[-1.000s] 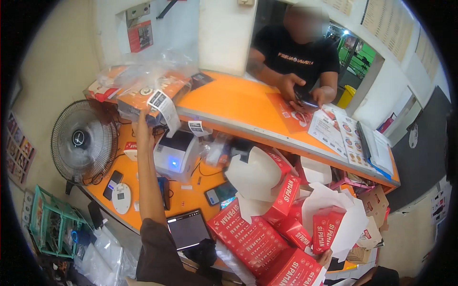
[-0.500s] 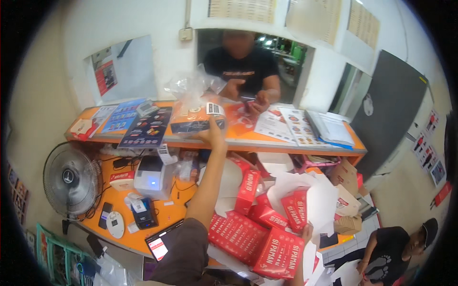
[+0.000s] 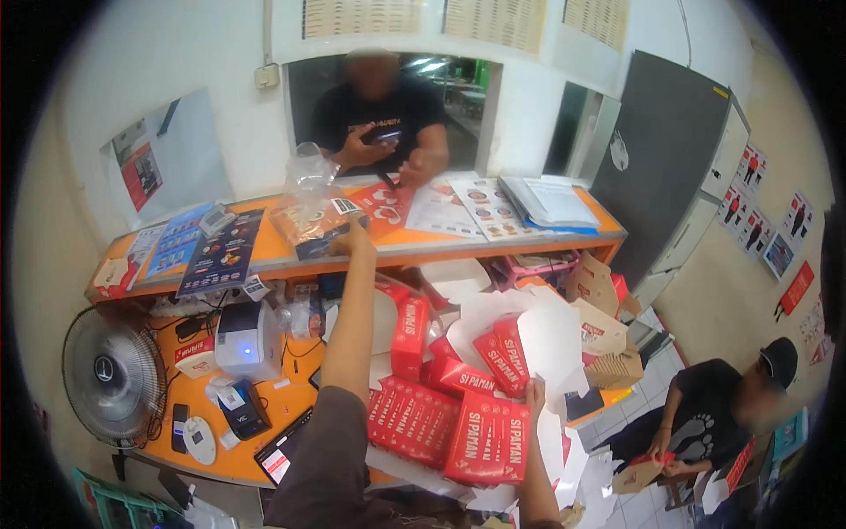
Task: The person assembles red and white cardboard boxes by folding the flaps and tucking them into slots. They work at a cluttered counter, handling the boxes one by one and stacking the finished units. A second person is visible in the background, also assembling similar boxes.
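Note:
My left hand (image 3: 354, 240) reaches up to the raised ledge, its fingers closed on the near right edge of a food package in a clear plastic bag (image 3: 310, 220). The package has an orange and dark wrap and a white label, and it sits on the ledge. My right hand (image 3: 534, 394) is in the pile of red-and-white folding cartons, its fingers closed at the lower edge of an open red carton (image 3: 502, 354). Another red carton (image 3: 487, 441) lies against my right forearm. Part of the right hand's grip is hidden.
Across the ledge, a person in a black shirt (image 3: 379, 119) holds a phone. At the lower right, another person in a cap (image 3: 705, 423) handles a carton. A fan (image 3: 113, 370), a label printer (image 3: 249, 339), a card terminal (image 3: 238, 407) and a tablet (image 3: 284, 450) occupy the lower counter.
My view has shifted right, so the scene sits farther left. The bagged package has come down onto the ledge under my left hand. The person opposite has raised the phone.

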Demonstrator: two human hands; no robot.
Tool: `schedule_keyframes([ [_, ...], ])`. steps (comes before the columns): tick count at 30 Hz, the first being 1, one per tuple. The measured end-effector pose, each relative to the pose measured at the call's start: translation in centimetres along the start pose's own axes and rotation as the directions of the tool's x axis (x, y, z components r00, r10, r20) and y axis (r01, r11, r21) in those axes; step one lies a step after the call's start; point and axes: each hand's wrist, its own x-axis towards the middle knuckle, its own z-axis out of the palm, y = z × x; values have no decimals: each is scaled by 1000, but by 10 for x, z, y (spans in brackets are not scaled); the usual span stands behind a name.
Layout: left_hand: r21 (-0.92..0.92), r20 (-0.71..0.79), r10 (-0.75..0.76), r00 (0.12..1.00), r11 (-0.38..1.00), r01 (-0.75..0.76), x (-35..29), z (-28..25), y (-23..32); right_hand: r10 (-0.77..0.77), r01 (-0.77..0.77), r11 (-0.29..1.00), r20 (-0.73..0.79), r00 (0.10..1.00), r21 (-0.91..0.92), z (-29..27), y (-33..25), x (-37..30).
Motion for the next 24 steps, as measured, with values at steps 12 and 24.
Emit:
schedule_keyframes([
  [12, -59, 787, 96, 609, 995, -80, -169, -168, 130, -31, 247, 877, 466, 884, -411, -40, -39, 47],
  [24, -188, 947, -274, -170, -41, -981, -408, -264, -54, -296, 329, 859, 145, 944, -393, -5, -27, 56],
])
